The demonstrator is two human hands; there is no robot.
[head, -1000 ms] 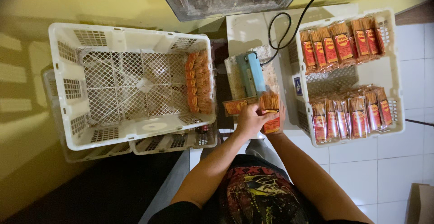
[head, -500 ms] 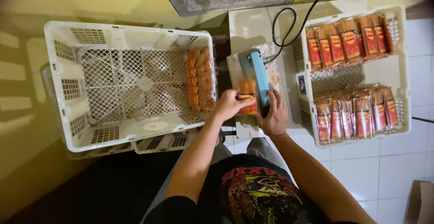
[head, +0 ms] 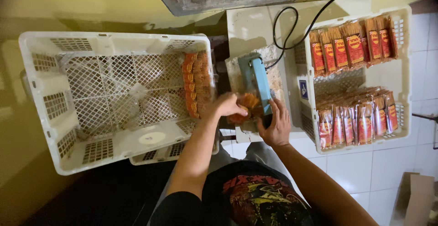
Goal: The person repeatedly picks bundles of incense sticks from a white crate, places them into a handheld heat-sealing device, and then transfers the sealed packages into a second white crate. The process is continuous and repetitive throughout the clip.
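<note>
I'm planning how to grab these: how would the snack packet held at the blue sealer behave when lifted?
The packet in the left hand is thin clear film around orange sticks, so probably light and crinkly. The sticks look brittle; squeezing might snap them. The film may be slippery. The right hand rests on the sealer.
</note>
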